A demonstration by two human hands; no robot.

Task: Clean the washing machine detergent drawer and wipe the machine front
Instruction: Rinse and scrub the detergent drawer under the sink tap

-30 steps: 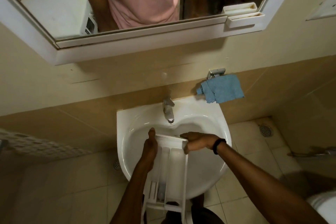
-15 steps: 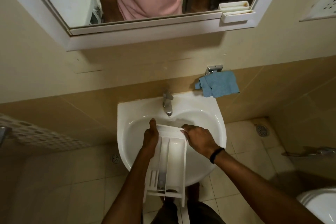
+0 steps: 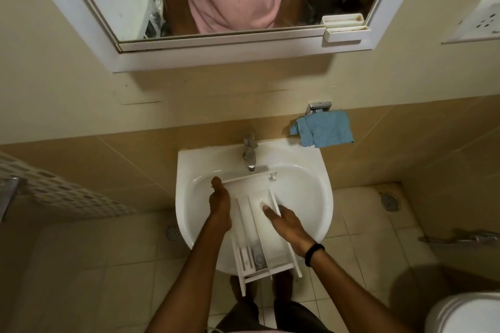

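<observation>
Far left, a white perforated basket (image 3: 54, 192) crowded that side. The sink (image 3: 186, 197), glossy white and rounded, held the drawer (image 3: 257, 230). The drawer was hard white plastic, long and boxy, split into lengthwise compartments. Its long axis ran from under the metal tap (image 3: 250, 155) back toward you, angled slightly right, with the near end sticking out past the sink's front rim. Your left hand (image 3: 220, 204) gripped the drawer's left wall, thumb lying up along the edge. Your right hand (image 3: 289, 224) was flat with its fingers straight, fingertips touching the inside of the right compartment and holding nothing. There was free basin on both sides of the drawer, more on the right. A soft blue cloth (image 3: 323, 128) hung from a metal holder (image 3: 319, 107) right of the tap.
</observation>
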